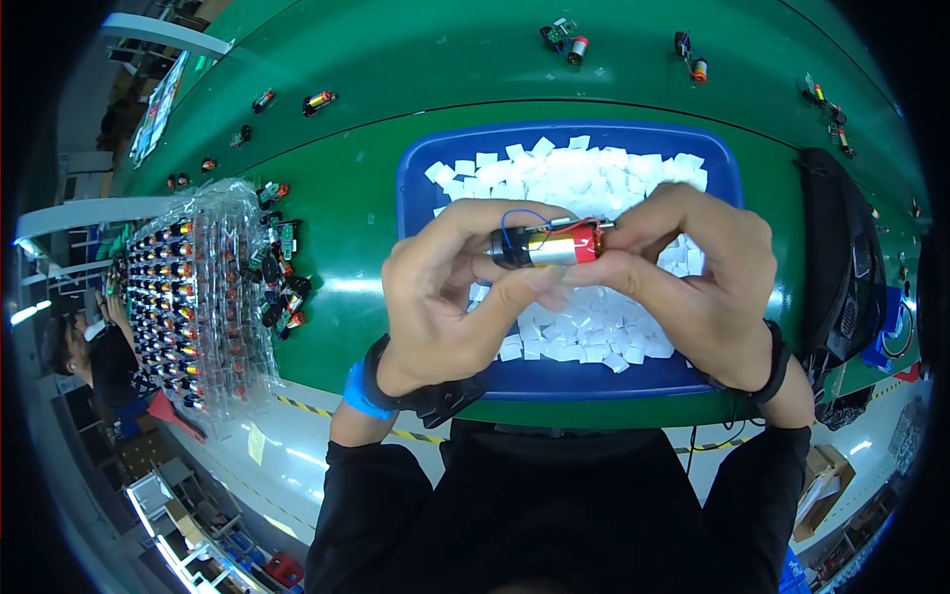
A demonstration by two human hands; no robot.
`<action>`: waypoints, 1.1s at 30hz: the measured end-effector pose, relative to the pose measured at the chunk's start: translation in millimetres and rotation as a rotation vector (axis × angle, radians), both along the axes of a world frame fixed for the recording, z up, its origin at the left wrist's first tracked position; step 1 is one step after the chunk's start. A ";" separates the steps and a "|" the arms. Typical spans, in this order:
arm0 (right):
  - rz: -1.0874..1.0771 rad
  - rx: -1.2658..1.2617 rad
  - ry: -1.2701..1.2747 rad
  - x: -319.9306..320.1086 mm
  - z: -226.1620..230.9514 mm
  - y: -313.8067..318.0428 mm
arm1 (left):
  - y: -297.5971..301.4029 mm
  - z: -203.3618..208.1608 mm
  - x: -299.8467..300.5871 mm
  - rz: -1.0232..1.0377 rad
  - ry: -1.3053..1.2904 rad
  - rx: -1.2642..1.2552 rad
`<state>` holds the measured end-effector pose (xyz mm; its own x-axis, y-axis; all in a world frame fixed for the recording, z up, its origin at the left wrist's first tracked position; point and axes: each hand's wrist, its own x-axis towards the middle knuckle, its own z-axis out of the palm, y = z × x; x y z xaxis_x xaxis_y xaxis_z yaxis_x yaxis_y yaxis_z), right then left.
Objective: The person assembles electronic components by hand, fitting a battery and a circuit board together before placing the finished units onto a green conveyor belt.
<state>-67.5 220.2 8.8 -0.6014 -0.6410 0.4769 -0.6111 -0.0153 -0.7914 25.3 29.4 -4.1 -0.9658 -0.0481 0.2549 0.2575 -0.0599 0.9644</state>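
Above the blue tray, both hands meet at a small cylindrical battery assembly. It has a black cap on its left end, a shiny gold-and-silver body and a red right end. A blue wire loops over the black cap, and red wires run along the top beside a narrow board. My left hand grips the assembly from the left and below, thumb under the body. My right hand is closed in a pinch at the red end, its fingertips hiding what lies between them. Many small white squares fill the tray beneath.
On the left, a clear plastic tray holds rows of similar assemblies, with a loose pile beside it. More assemblies lie along the far green table. A black bag lies right. Another person is at far left.
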 end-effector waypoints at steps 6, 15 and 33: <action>-0.099 0.027 0.371 -12.2 -0.7 -3.1 | -7.7 7.6 -6.6 -0.174 -0.328 0.402; -0.055 0.267 0.340 -13.5 8.3 10.4 | -17.5 14.7 -39.1 -0.235 -0.436 -0.054; -0.218 0.717 0.471 -12.1 11.0 25.4 | -85.1 -52.0 -228.9 -0.141 0.064 -1.190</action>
<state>-79.7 245.6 19.8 -0.5877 -0.7748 0.2329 -0.8073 0.5429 -0.2313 -203.6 -55.6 -56.0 -0.9275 0.3556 0.1155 0.3700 0.8288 0.4198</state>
